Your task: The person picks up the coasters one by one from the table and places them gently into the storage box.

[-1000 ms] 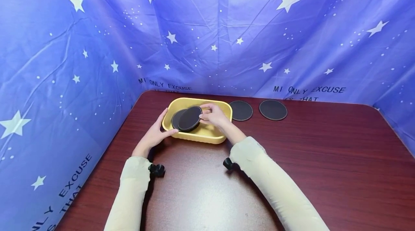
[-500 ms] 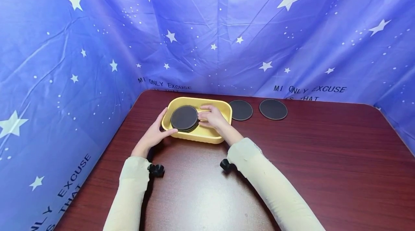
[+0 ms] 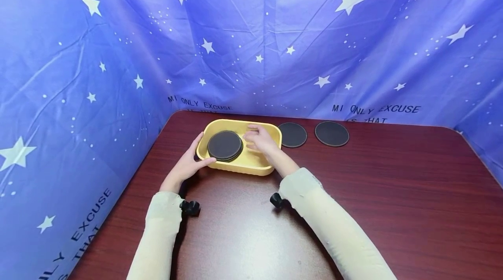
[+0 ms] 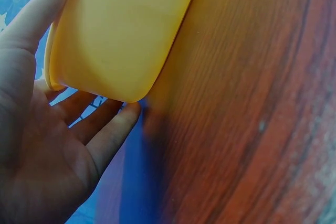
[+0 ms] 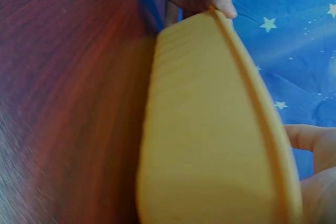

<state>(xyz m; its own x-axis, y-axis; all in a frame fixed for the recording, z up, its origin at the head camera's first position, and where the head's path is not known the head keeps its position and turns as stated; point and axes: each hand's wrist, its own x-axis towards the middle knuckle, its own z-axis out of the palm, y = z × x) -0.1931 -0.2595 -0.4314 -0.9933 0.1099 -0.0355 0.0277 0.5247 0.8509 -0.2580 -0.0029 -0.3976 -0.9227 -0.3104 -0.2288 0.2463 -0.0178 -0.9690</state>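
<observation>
A yellow rectangular bin [image 3: 245, 168] stands on the table with a stack of round black coasters [image 3: 225, 145] in its left part. My left hand [image 3: 184, 164] grips the bin's left end, thumb at the near rim and fingers round the outer end. In the left wrist view the fingers [image 4: 113, 132] touch the bin's end wall. My right hand [image 3: 262, 141] hovers over the bin's right part, fingers loosely bent, just apart from the stack and holding nothing. The right wrist view shows mostly the bin's near wall [image 5: 205, 119], which hides the coasters.
Two more black coasters lie flat right of the bin: one coaster [image 3: 294, 135] close beside it, another coaster [image 3: 332, 133] farther right. The dark red wooden table [image 3: 393, 192] reaches back to a blue star-patterned curtain [image 3: 267, 44], which also hangs along the left side.
My right hand has lowered a tilted coaster onto the stack, let go of it and drawn slightly back to the right. My left hand has stayed on the bin.
</observation>
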